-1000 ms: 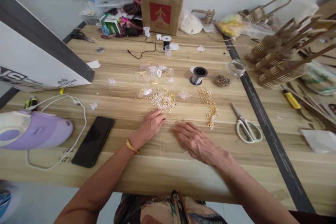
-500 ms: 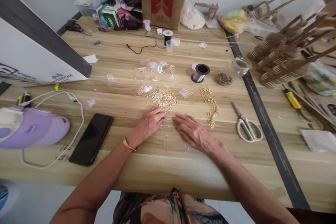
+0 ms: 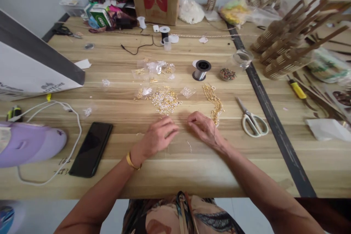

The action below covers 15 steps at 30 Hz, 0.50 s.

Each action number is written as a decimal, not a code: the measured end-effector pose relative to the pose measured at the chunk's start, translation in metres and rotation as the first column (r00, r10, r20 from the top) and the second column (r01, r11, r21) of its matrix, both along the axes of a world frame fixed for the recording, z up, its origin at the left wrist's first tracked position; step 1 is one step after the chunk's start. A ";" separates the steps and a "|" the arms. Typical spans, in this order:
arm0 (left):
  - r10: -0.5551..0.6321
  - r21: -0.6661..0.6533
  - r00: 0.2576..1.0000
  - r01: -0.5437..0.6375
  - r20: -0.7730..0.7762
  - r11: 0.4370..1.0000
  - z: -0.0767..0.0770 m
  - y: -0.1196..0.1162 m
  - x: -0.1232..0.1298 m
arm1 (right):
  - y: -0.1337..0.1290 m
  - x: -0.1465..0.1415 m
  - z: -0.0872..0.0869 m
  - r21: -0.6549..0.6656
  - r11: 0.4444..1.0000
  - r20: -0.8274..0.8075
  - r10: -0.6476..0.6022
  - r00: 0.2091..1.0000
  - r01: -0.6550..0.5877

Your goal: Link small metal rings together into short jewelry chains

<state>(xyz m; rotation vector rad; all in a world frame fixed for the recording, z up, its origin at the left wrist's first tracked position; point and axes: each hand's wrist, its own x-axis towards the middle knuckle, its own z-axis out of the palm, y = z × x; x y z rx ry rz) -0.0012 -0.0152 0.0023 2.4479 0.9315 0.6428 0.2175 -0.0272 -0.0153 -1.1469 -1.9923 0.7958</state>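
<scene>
My left hand (image 3: 159, 135) is just below a pile of small gold and silver beads (image 3: 165, 100), its fingers bent together; anything between the fingertips is too small to make out. To its right, my right hand (image 3: 204, 127) has its thumb and fingers curled into a pinch, and what it may hold cannot be seen. A short silver chain piece (image 3: 189, 146) lies on the wooden table between my wrists. Another small chain piece (image 3: 140, 134) shows left of my left hand. Gold chains (image 3: 214, 102) lie just beyond my right hand.
White-handled scissors (image 3: 253, 122) lie at the right and a black phone (image 3: 91, 149) at the left. Further back are a wire spool (image 3: 202, 70), a glass jar (image 3: 242, 59), small bags (image 3: 159, 67) and a paper bag (image 3: 155, 0).
The camera view has shifted. My right hand has lifted from lying flat with stretched fingers and curled into a pinch. My left hand has drawn back slightly from the bead pile.
</scene>
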 end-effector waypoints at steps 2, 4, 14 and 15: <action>-0.151 0.008 0.983 0.153 -0.101 0.988 0.003 -0.014 0.012 | 0.002 0.001 -0.005 -0.039 0.997 -0.046 -0.062 0.997 0.061; -0.238 0.031 0.953 0.248 -0.190 0.968 0.003 -0.025 0.021 | 0.002 0.001 -0.009 -0.077 0.994 -0.070 -0.081 0.994 0.076; -0.280 0.228 0.838 0.421 -0.469 0.878 -0.006 -0.042 0.032 | 0.004 0.002 -0.014 -0.114 0.991 -0.087 -0.078 0.993 0.068; -0.274 0.255 0.834 0.430 -0.479 0.866 -0.005 -0.042 0.033 | 0.004 0.002 -0.014 -0.114 0.991 -0.090 -0.079 0.993 0.068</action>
